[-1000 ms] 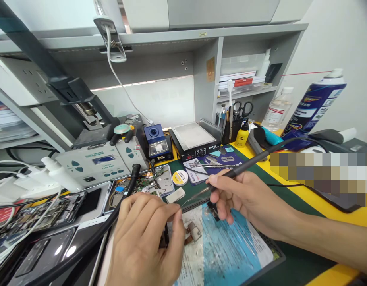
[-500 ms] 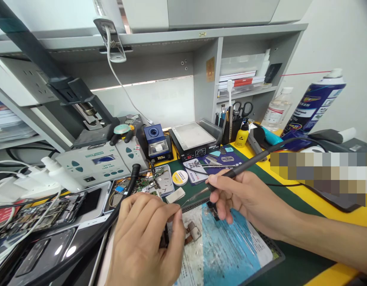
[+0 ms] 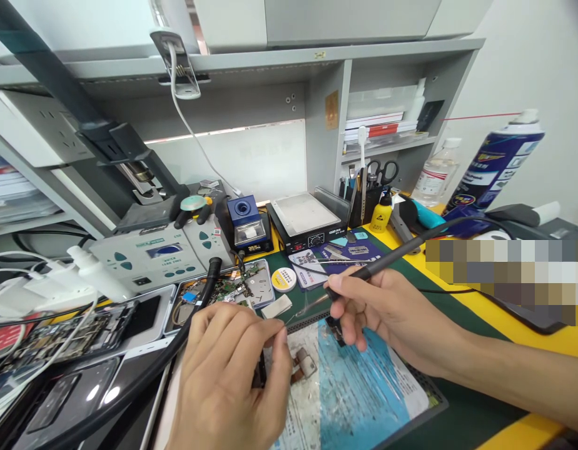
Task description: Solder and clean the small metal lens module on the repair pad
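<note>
"So, what's held near the far edge of the blue-and-white printed sheet (image 3: pixel 368 394)?"

"A slim black pen-shaped soldering iron (image 3: pixel 376 267), gripped in the right hand (image 3: pixel 378 306); probably light and stiff, best held behind its pointed metal tip (image 3: pixel 312 305)."

"And the left hand (image 3: pixel 237 369)?"

"Pinching what looks like a hair-thin silvery wire (image 3: pixel 289 320), likely soft, easily bent."
</note>
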Demonstrator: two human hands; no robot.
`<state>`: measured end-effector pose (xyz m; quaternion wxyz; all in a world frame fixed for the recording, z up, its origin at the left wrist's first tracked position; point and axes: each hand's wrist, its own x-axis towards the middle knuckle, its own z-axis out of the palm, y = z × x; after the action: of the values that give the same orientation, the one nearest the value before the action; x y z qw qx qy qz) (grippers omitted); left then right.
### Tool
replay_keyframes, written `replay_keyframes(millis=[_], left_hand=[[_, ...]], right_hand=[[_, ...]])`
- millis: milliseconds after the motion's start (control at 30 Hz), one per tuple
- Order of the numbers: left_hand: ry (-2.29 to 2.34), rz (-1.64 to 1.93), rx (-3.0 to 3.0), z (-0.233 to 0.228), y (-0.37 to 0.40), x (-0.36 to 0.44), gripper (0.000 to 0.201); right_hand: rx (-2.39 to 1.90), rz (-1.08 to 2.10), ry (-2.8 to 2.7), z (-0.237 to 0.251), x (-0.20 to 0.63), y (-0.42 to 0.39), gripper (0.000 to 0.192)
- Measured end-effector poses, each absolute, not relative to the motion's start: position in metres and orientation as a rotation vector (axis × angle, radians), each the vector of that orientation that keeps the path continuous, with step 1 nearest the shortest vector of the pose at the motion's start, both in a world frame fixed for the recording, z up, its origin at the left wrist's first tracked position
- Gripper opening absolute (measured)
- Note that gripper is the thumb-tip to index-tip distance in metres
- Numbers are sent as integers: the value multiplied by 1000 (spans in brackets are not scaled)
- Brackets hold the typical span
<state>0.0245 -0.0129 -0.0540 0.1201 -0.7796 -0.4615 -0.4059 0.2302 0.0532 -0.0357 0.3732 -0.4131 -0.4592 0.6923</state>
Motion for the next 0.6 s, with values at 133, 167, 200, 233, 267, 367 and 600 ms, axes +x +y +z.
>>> replay_keyframes(millis=[133, 167, 200, 233, 267, 367, 600], left_hand=[[-1359, -1184, -2281, -54, -12, 25, 14], [-1359, -1186, -2276, -54, -12, 25, 14], [-1354, -1187, -2274, -54, -12, 25, 14], [-1347, -1187, -2275, -55, -12, 24, 14], [-1343, -1184, -2276, -55, -13, 24, 15], [-1350, -1179, -2285, -55, -13, 23, 16], [-1363, -1177, -2279, -54, -14, 22, 15]], right_hand=[[-1062, 1774, -1179, -36, 230, 53, 36], [-1059, 1774, -1173, -36, 229, 53, 35], [-1049, 1777, -1166, -36, 229, 54, 33], [-1036, 1782, -1160, -35, 229, 54, 31], [-1021, 1789, -1156, -35, 230, 54, 29], [-962, 1809, -1157, -35, 231, 53, 24], [-909, 1832, -1161, -34, 235, 54, 21]])
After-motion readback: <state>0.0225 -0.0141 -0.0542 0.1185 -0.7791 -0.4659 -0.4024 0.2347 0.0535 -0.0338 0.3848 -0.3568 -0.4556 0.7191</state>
